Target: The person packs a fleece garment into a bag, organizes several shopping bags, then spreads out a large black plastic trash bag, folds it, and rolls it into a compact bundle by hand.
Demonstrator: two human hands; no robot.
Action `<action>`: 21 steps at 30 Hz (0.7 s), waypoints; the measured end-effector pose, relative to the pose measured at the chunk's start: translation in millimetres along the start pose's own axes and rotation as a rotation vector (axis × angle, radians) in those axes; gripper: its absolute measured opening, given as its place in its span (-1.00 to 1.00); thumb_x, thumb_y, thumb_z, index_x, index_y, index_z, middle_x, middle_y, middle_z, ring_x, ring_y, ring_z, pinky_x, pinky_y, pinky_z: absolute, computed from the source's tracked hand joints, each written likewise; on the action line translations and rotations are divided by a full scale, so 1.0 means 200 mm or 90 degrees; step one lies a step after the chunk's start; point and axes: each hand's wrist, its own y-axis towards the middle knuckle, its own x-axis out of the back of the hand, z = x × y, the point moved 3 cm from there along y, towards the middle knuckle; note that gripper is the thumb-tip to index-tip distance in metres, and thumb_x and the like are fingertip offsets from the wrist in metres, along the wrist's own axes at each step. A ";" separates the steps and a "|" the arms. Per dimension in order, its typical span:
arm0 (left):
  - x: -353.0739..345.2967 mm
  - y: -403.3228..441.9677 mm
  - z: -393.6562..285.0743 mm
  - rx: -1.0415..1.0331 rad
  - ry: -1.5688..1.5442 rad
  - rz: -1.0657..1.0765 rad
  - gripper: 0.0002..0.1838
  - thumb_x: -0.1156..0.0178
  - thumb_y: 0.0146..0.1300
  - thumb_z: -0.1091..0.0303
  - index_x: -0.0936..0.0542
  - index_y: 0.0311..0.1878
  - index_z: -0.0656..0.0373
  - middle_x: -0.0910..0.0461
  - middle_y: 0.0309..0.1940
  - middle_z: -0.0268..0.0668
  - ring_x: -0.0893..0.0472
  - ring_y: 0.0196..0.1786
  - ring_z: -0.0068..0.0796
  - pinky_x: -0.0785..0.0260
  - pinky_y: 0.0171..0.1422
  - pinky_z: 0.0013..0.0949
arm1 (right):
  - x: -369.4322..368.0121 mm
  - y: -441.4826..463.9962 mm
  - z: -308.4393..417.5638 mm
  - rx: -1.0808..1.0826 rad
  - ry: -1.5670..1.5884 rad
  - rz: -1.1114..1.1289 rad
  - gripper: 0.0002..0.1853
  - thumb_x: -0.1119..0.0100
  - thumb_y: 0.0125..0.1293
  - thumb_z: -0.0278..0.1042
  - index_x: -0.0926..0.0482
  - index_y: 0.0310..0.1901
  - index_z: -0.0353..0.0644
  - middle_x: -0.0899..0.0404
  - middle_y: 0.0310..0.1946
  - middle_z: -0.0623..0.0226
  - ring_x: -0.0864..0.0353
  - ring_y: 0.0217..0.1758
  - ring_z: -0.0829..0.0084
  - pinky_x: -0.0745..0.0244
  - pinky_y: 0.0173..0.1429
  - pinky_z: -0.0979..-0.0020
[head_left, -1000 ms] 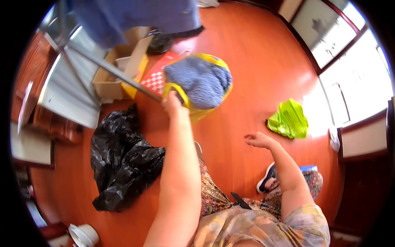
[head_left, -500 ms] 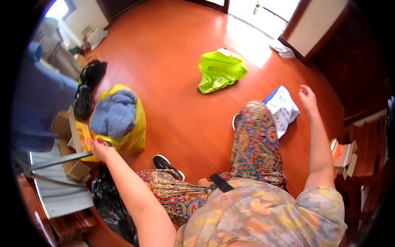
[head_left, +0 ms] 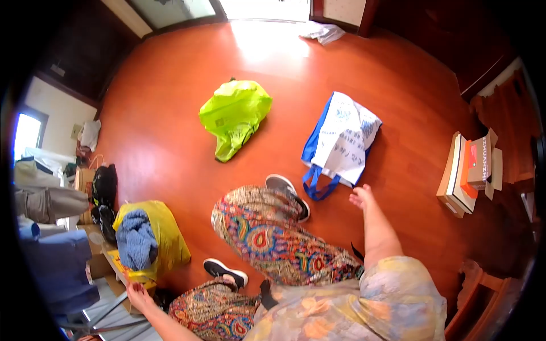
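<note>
At the lower left stands a yellow plastic bag (head_left: 170, 238) with a fluffy blue-grey cloth (head_left: 136, 240) showing in its opening. My left hand (head_left: 138, 294) is at the bag's near edge, its fingers closed on the yellow plastic, beside a grey metal bar. A white bag with blue sides and blue handles (head_left: 344, 139) lies on the floor, right of centre. Just beyond its handles, my right hand (head_left: 361, 196) is open and empty, fingers apart. Farther off, a crumpled lime-green bag (head_left: 236, 116) rests on the floor.
Hanging clothes (head_left: 57, 267) and a metal rack (head_left: 108, 318) fill the lower left, beside black bags (head_left: 104, 187). Cardboard boxes (head_left: 480, 165) are at the right, above a wooden chair (head_left: 483, 301). A pale plastic bag (head_left: 324, 32) lies near the bright doorway.
The view has turned right, so the yellow and lime-green bags sit farther left. The white and blue bag is now fully in view. My right hand has lowered towards its handles.
</note>
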 end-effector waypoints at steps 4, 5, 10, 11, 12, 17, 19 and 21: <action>0.20 -0.03 0.05 0.115 -0.026 -0.120 -0.79 -0.09 0.07 0.25 -0.45 -0.25 0.11 -0.43 -0.43 -0.46 -0.44 -0.33 -0.59 -0.32 -0.23 -0.53 | -0.09 0.08 -0.05 0.004 0.275 0.002 -0.19 0.05 0.05 -0.63 0.25 0.21 0.20 -0.26 -0.08 0.12 -0.47 -0.26 0.22 -0.51 -0.35 0.33; 0.23 -0.05 0.06 0.107 -0.017 -0.108 -0.82 -0.09 0.06 0.24 -0.45 -0.28 0.07 -0.44 -0.41 -0.49 -0.44 -0.32 -0.61 -0.32 -0.22 -0.53 | -0.10 0.10 -0.03 0.017 0.365 -0.003 -0.20 0.05 0.06 -0.63 0.26 0.21 0.20 -0.19 -0.04 0.08 -0.46 -0.23 0.18 -0.51 -0.33 0.33; 0.31 -0.13 0.06 0.111 0.006 -0.143 -0.78 -0.05 0.07 0.27 -0.47 -0.18 0.03 -0.45 -0.38 -0.50 -0.45 -0.29 -0.61 -0.34 -0.18 -0.48 | -0.14 0.30 0.03 0.022 0.496 -0.008 -0.62 -0.06 0.05 -0.57 -0.22 -0.08 -0.20 -0.22 -0.11 0.13 -0.43 -0.31 0.27 -0.47 -0.22 0.40; 0.27 -0.18 0.04 0.106 0.013 -0.143 -0.75 -0.04 0.06 0.30 -0.45 -0.15 0.05 -0.44 -0.40 -0.48 -0.44 -0.31 -0.59 -0.34 -0.19 -0.49 | -0.14 0.32 0.03 0.016 0.397 -0.005 -0.69 -0.10 0.04 -0.53 -0.26 -0.18 -0.22 -0.29 -0.21 0.19 -0.43 -0.35 0.35 -0.46 -0.27 0.45; 0.24 -0.20 0.03 0.101 0.015 -0.140 -0.72 -0.04 0.06 0.33 -0.44 -0.11 0.07 -0.43 -0.41 -0.46 -0.43 -0.33 -0.57 -0.33 -0.19 -0.50 | -0.15 0.35 0.04 0.013 0.300 0.002 -0.76 -0.14 0.03 -0.48 -0.30 -0.27 -0.23 -0.36 -0.32 0.26 -0.42 -0.40 0.42 -0.45 -0.33 0.49; 0.06 -0.27 0.01 0.099 0.014 -0.067 -0.70 0.01 0.11 0.38 -0.41 -0.05 0.15 -0.43 -0.41 -0.39 -0.43 -0.31 -0.54 -0.35 -0.14 -0.45 | -0.34 0.22 0.24 -0.042 0.227 0.166 -0.86 -0.08 0.11 -0.25 -0.39 -0.35 -0.08 -0.39 -0.57 0.49 -0.23 -0.68 0.66 -0.15 -0.71 0.67; -0.01 -0.28 0.02 0.095 0.022 -0.023 -0.69 0.01 0.11 0.39 -0.40 -0.04 0.16 -0.43 -0.40 -0.38 -0.42 -0.32 -0.54 -0.35 -0.14 -0.45 | -0.48 0.04 0.40 -0.036 0.350 0.354 -0.87 -0.01 0.16 -0.23 -0.41 -0.35 -0.08 -0.40 -0.59 0.51 -0.19 -0.72 0.68 -0.08 -0.70 0.67; -0.13 -0.31 0.03 0.073 0.026 0.061 -0.70 0.01 0.11 0.41 -0.38 -0.04 0.21 -0.43 -0.42 -0.35 -0.42 -0.33 -0.54 -0.34 -0.14 -0.45 | -0.61 -0.20 0.55 0.015 0.416 0.510 -0.86 0.04 0.18 -0.24 -0.41 -0.33 -0.09 -0.39 -0.59 0.52 -0.16 -0.72 0.68 -0.05 -0.66 0.65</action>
